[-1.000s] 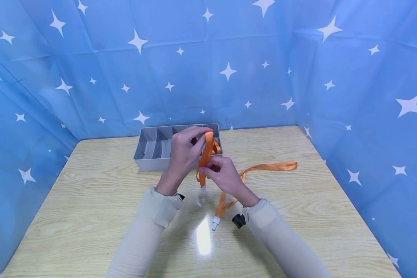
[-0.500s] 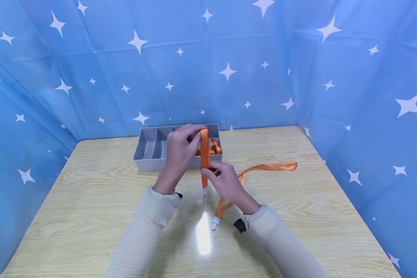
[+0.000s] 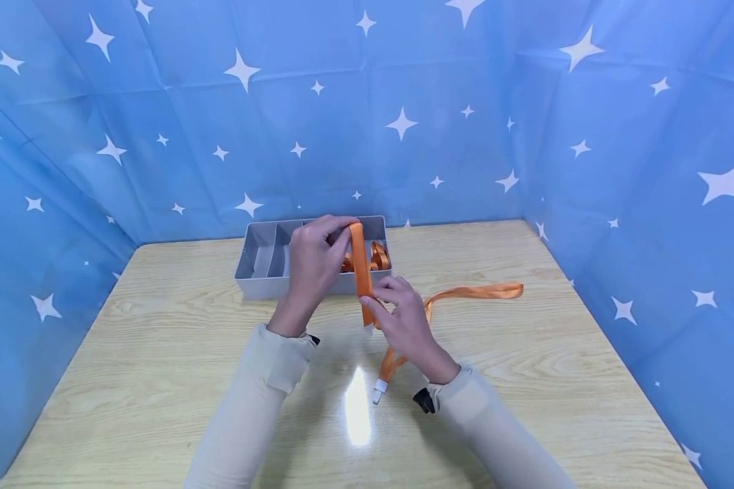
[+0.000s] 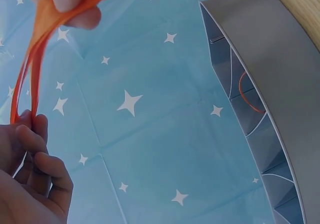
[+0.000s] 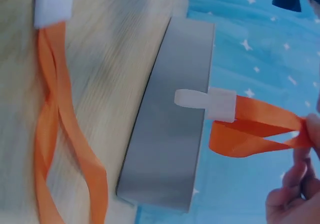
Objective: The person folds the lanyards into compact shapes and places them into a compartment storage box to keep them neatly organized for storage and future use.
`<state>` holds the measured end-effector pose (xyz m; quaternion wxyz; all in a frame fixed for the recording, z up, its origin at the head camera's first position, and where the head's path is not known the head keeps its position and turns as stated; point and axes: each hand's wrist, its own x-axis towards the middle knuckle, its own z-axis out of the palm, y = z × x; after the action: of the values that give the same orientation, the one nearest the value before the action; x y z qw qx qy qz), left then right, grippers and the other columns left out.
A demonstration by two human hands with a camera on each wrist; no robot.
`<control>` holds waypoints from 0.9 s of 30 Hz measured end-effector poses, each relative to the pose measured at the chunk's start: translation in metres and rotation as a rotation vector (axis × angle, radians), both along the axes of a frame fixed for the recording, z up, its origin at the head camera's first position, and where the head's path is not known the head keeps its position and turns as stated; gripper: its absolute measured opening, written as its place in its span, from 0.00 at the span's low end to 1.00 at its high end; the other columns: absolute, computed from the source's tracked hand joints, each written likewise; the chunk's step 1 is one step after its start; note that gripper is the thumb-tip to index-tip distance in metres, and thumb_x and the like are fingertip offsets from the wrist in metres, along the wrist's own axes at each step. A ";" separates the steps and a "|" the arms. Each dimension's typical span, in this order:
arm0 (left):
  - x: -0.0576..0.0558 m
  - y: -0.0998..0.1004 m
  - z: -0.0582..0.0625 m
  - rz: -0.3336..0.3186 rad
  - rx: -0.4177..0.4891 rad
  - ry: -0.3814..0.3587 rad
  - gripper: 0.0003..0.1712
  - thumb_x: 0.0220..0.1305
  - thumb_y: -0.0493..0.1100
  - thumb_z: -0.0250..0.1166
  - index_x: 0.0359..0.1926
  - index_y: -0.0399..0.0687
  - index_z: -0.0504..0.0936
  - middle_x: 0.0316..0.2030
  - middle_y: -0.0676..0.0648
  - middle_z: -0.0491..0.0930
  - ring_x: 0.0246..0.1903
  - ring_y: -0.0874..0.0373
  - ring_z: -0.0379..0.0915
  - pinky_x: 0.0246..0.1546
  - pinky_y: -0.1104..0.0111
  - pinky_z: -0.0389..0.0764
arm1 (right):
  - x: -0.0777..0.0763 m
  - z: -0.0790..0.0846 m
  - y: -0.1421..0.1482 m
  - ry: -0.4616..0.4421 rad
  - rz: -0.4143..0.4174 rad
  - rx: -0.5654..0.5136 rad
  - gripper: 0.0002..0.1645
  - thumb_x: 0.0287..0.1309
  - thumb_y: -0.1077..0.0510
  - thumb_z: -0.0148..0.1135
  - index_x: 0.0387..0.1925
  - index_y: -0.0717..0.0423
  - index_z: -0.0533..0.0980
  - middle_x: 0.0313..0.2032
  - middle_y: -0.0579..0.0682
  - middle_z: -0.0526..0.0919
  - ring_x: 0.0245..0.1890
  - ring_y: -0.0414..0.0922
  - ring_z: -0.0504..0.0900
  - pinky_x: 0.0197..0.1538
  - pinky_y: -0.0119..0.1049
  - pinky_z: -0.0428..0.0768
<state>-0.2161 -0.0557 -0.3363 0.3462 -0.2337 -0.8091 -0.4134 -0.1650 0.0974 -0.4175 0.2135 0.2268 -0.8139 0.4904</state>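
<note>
From here I see an orange lanyard (image 3: 359, 261) stretched between both hands, its top fold pinched by the left hand (image 3: 314, 263), the right hand (image 3: 405, 318) gripping it lower, just above its white clip (image 5: 220, 104). Behind them sits a grey divided tray (image 3: 263, 288), with coiled orange strap (image 3: 379, 255) in its right end. A second lanyard (image 3: 480, 293) lies on the wood-grain counter (image 3: 159, 380), before a starry blue curtain (image 3: 324, 41).

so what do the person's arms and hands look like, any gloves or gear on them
Pale beige long sleeves cover both arms, ending in cuffs. A small black piece shows beside the right cuff, a bit of black beside the left. The fingers are bare, without gloves.
</note>
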 end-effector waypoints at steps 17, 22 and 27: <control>-0.004 -0.002 -0.014 0.062 0.013 -0.247 0.09 0.62 0.39 0.60 0.40 0.47 0.85 0.30 0.49 0.83 0.12 0.62 0.64 0.11 0.72 0.69 | 0.026 0.046 0.002 -0.159 0.262 -0.140 0.06 0.55 0.68 0.60 0.32 0.67 0.82 0.29 0.51 0.75 0.32 0.44 0.66 0.36 0.36 0.65; -0.004 -0.001 -0.021 0.062 -0.011 -0.259 0.11 0.60 0.38 0.61 0.44 0.49 0.83 0.33 0.50 0.82 0.12 0.62 0.64 0.12 0.71 0.69 | 0.020 0.047 0.008 -0.123 0.295 -0.185 0.07 0.54 0.69 0.61 0.35 0.65 0.82 0.33 0.51 0.77 0.35 0.45 0.69 0.37 0.35 0.68; -0.003 0.001 -0.027 0.048 -0.038 -0.253 0.13 0.57 0.37 0.62 0.45 0.49 0.82 0.32 0.51 0.82 0.14 0.65 0.68 0.15 0.72 0.70 | 0.024 0.067 0.010 -0.121 0.294 -0.193 0.07 0.53 0.71 0.60 0.34 0.69 0.82 0.33 0.55 0.77 0.36 0.46 0.70 0.38 0.34 0.71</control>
<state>-0.2195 -0.0546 -0.3634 0.2467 -0.1668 -0.8593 -0.4159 -0.1408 0.1073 -0.3507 0.1107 0.2920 -0.7325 0.6049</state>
